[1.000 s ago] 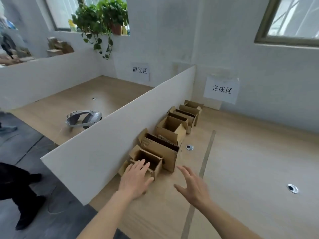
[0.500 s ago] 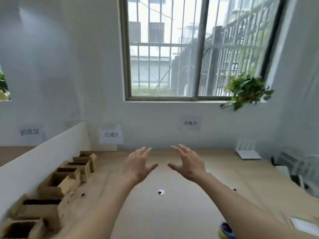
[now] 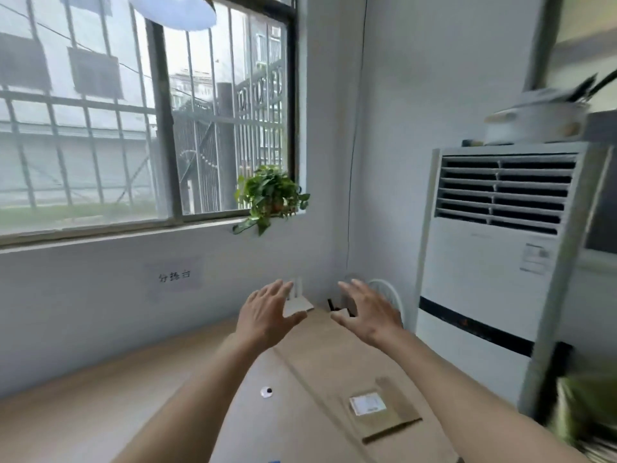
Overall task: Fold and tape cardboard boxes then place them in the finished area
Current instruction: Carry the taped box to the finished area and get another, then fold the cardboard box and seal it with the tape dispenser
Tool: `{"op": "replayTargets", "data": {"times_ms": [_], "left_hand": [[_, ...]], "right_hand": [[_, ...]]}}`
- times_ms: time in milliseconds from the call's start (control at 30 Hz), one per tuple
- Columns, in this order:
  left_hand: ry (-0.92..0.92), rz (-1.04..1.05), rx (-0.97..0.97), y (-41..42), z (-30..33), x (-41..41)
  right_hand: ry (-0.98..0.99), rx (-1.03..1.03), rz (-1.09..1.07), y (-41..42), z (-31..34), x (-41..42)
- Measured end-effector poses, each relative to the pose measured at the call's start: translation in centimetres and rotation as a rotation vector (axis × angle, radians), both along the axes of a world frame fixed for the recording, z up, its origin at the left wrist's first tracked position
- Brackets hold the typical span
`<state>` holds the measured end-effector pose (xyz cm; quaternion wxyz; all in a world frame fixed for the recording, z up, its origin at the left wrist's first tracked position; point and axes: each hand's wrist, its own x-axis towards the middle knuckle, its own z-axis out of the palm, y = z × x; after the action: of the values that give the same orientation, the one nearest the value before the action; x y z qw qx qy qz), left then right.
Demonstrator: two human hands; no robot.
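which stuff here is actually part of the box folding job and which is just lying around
Part of the job:
- flat cardboard piece with a white label, lying on the table
- left hand and right hand, both open and holding nothing

Just lying about:
- potted plant on the window sill
- standing air conditioner
- white pot on top of it
- white router

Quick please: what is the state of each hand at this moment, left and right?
Left hand: open, fingers spread, holding nothing.
Right hand: open, fingers spread, holding nothing.
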<state>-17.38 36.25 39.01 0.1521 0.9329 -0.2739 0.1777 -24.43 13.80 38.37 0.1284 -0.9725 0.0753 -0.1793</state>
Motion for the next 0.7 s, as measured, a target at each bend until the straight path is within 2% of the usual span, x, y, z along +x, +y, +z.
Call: {"op": "replayTargets", "data": {"times_ms": [200,400,533,700], "left_hand": [[0.006,-0.113,-0.013,-14.5,-0.5,7.8],[0.055,-0.133,-0.037,-24.8,-3.1,14.5],[0.111,-0.133,-0.028,-29.6,-7.2,18.2],[0.241,-0.068,0.019,-33.4,-16.4,22.6]], "right_hand": [[0.037,-0.057,-0.118,-13.2,1.0,4.4],[0.067,-0.062,-0.145,-22.9,-0.1,9.0],[0.131,-0.016,-0.153,-27.9,-3.9,12.9],[0.266,0.107,-0.12,-32.2,-13.4,18.8]]}}
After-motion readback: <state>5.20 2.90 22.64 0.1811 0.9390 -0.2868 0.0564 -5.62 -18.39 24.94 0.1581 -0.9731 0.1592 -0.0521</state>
